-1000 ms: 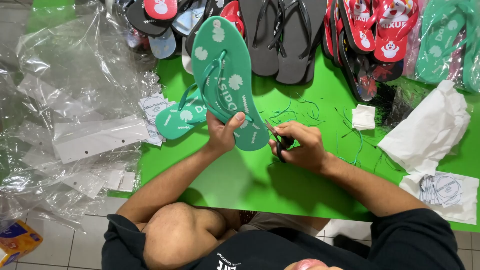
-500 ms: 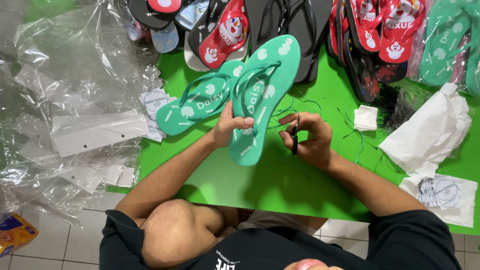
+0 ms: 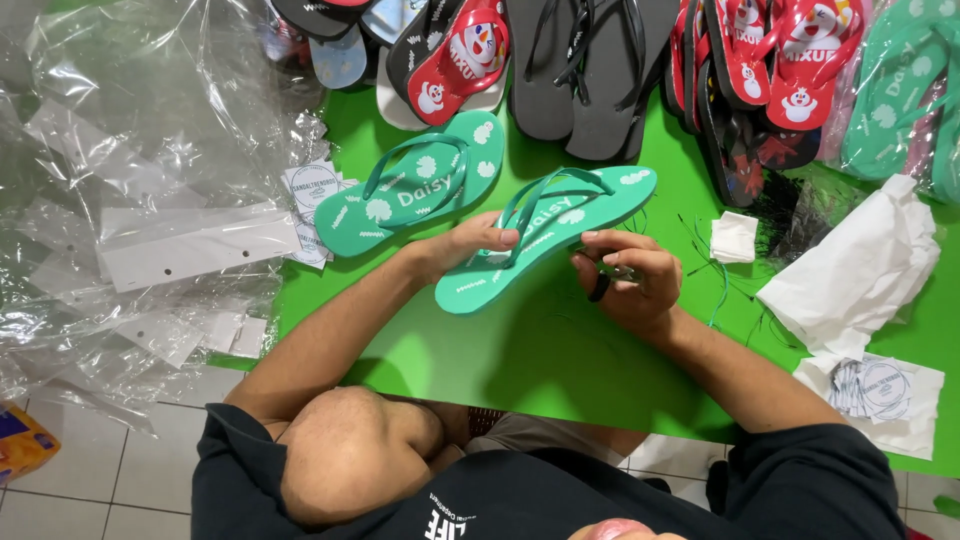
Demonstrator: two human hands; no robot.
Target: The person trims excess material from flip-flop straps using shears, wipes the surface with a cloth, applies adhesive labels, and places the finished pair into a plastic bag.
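Note:
My left hand [image 3: 462, 246] grips a teal flip-flop [image 3: 580, 208] with white flower prints by its middle edge, sole side down, lying slanted over the green table [image 3: 560, 350]. My right hand [image 3: 628, 278] sits just right of it, fingers closed around small scissors with a black handle [image 3: 600, 286]. A second matching teal flip-flop [image 3: 415, 188] lies flat on the table to the left, untouched.
Black [image 3: 585, 70], red [image 3: 462, 55] and teal flip-flops crowd the table's far edge. Clear plastic bags [image 3: 150, 190] and round paper tags [image 3: 312, 190] lie at the left. White paper [image 3: 860, 265] and a tag stack [image 3: 870, 385] sit at the right, with cut thread scraps nearby.
The flip-flop in my left hand has been turned down from upright to nearly flat and swung right. The scissors hand has stayed beside it.

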